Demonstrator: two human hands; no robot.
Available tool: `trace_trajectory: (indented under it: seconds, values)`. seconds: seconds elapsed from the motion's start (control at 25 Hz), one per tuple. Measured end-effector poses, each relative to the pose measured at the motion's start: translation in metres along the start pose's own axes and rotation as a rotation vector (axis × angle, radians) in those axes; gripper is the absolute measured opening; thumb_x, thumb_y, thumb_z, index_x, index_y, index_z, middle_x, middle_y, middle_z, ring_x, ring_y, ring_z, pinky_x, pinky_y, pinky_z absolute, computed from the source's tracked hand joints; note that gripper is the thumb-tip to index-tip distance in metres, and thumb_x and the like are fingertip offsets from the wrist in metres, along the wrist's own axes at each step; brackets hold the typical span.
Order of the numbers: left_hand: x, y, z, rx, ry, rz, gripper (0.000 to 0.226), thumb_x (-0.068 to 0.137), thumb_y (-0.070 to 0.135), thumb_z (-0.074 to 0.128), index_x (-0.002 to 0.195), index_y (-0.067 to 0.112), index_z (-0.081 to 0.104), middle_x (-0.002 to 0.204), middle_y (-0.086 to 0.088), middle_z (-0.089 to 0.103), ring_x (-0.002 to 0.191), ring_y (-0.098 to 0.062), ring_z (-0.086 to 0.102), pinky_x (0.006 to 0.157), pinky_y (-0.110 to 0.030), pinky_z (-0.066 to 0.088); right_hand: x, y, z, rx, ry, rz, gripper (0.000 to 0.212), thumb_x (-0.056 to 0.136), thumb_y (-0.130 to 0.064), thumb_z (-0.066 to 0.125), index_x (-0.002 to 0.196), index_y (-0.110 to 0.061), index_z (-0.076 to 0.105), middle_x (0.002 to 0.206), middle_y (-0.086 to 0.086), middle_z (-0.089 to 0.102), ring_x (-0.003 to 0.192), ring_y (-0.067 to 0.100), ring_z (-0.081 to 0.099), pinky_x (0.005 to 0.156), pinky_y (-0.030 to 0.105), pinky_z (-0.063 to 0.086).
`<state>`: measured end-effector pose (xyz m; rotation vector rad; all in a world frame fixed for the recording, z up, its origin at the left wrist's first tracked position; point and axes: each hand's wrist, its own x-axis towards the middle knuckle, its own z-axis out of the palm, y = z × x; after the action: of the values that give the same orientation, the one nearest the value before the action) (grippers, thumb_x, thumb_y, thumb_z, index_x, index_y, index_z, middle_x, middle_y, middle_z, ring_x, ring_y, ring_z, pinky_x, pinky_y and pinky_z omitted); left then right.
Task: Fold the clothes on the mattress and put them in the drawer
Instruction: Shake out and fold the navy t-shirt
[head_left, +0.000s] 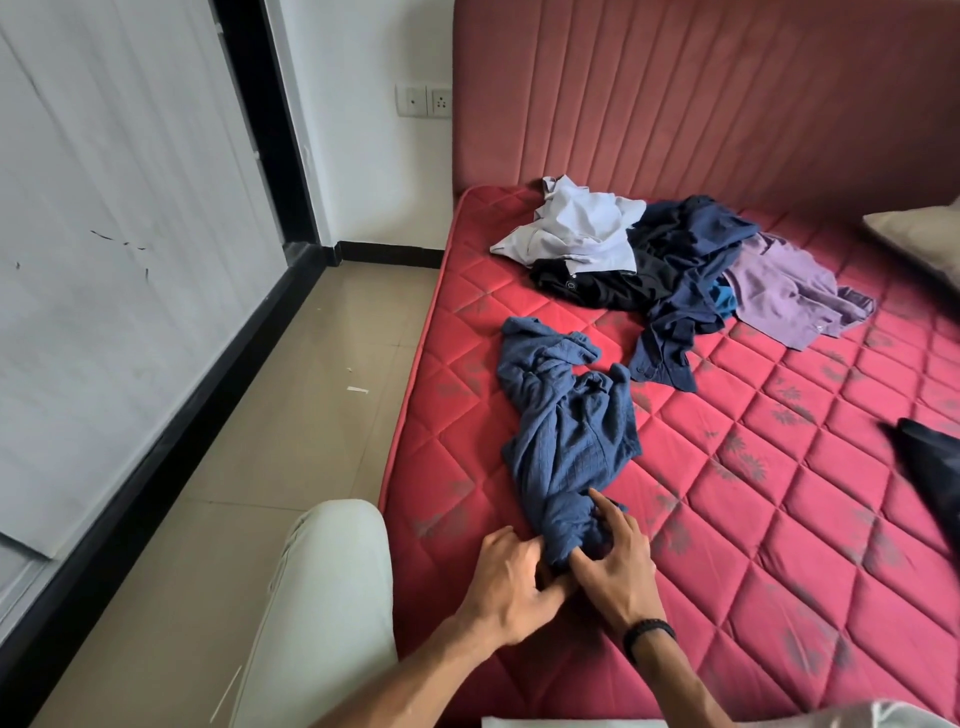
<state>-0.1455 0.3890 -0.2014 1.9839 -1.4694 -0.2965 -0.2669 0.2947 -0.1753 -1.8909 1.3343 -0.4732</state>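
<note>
Gripping the bunched hem of the blue shirt (566, 436) with left hand (511, 574) and right hand (615, 558), needing spreading flat on the mattress (779, 493) before folding

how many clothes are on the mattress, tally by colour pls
Blue, textured, gripped by both hands: 1, blue shirt
White: 1, white shirt
Black: 1, black garment
Navy: 1, navy shirt
Lilac: 1, lilac shirt
Teal, mostly hidden in the pile: 1, teal piece
Total: 6 visible
</note>
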Motion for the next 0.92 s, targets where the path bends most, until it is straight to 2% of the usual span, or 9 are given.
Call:
trace_trajectory:
  seconds: [0.12,0.28,0.64,0.76,0.84,0.88,0.92]
  values:
    - [0.000,0.004,-0.001,0.006,0.033,0.011,0.045,0.085,0.062,0.054,0.111,0.029,0.070,0.089,0.007,0.074,0.087,-0.017,0.065,0.102,-0.028,0.040,0.004,-0.003,-0.001,-0.019,-0.005,0.036,0.082,0.060,-0.051,0.063,0.142,-0.042,0.054,0.132,-0.002,0.059,0.124,0.025,0.056,0.106,0.048,0.046]
    - [0.001,0.006,-0.002,0.007,0.024,-0.006,0.045,0.086,0.063,0.054,0.110,0.029,0.069,0.087,0.008,0.074,0.087,-0.016,0.064,0.100,-0.027,0.040,0.007,-0.008,0.000,-0.084,-0.008,0.058,0.072,0.074,-0.032,0.075,0.142,-0.039,0.054,0.138,-0.001,0.056,0.128,0.028,0.052,0.106,0.049,0.043]
    - [0.002,0.003,0.000,0.015,-0.009,-0.022,0.032,0.087,0.053,0.056,0.097,0.025,0.067,0.073,0.008,0.067,0.079,-0.017,0.061,0.097,-0.031,0.043,0.022,-0.018,-0.002,-0.198,-0.059,0.141,0.066,0.075,-0.033,0.073,0.138,-0.036,0.055,0.133,0.002,0.055,0.128,0.030,0.049,0.105,0.051,0.039]
    - [0.001,0.001,0.001,-0.002,-0.020,-0.028,0.024,0.089,0.047,0.057,0.088,0.024,0.064,0.068,0.008,0.065,0.075,-0.018,0.060,0.093,-0.036,0.045,0.023,-0.024,0.000,-0.222,-0.062,0.166,0.066,0.075,-0.034,0.072,0.138,-0.036,0.054,0.131,0.003,0.054,0.128,0.031,0.048,0.106,0.052,0.036]
    - [0.001,0.001,0.000,-0.065,0.014,-0.049,0.013,0.090,0.037,0.058,0.084,0.025,0.058,0.069,0.006,0.063,0.073,-0.019,0.059,0.084,-0.042,0.049,0.023,-0.028,0.000,-0.266,-0.066,0.159,0.068,0.076,-0.033,0.070,0.141,-0.034,0.050,0.132,0.004,0.053,0.127,0.032,0.047,0.106,0.053,0.036]
    - [0.002,0.000,0.000,-0.125,0.066,-0.073,0.006,0.090,0.030,0.059,0.088,0.025,0.057,0.072,0.006,0.064,0.073,-0.018,0.060,0.080,-0.043,0.051,0.023,-0.031,-0.001,-0.312,-0.072,0.146,0.073,0.078,-0.032,0.069,0.146,-0.034,0.044,0.133,0.005,0.052,0.127,0.033,0.046,0.106,0.054,0.037]
    - [0.004,-0.002,0.000,-0.188,0.130,-0.102,0.007,0.091,0.024,0.061,0.098,0.026,0.058,0.078,0.007,0.065,0.074,-0.016,0.062,0.077,-0.042,0.052,0.024,-0.033,-0.001,-0.368,-0.081,0.125,0.082,0.079,-0.030,0.069,0.153,-0.035,0.033,0.135,0.006,0.050,0.127,0.034,0.046,0.105,0.055,0.038]
